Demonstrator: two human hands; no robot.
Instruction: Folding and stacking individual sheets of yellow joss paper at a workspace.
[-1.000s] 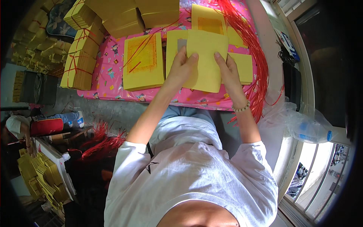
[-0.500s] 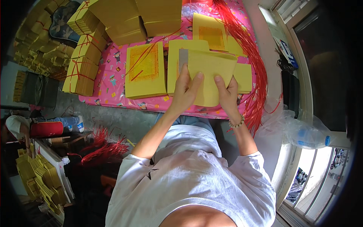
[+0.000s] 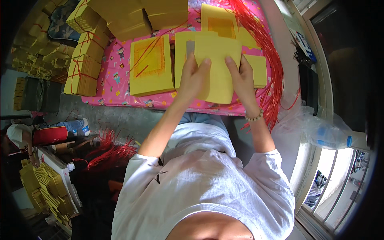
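Yellow paper sheets (image 3: 218, 74) stand out over the near edge of the pink table. My left hand (image 3: 193, 78) grips their left side, thumb on the front face, and my right hand (image 3: 241, 76) grips their right side the same way. How many sheets there are I cannot tell. A grey strip (image 3: 191, 47) shows beside their upper left edge. Behind them, partly hidden, lies a yellow paper pile (image 3: 181, 42). To the left is a pile with an orange printed square (image 3: 150, 64), a red string across it. A smaller yellow pile (image 3: 258, 71) lies beside my right hand.
Red plastic strings (image 3: 262, 48) hang along the table's right side. Tied yellow bundles (image 3: 82, 74) stack up at the left of the pink tablecloth (image 3: 114, 90). Another printed pile (image 3: 219, 22) lies farther back. At far left, a person (image 3: 22, 138) works beside more yellow paper (image 3: 50, 184).
The held sheets have turned from slanted to nearly upright, and their upper right corner has drawn in toward the left. Both hands keep their grip. The whole view has shifted slightly.
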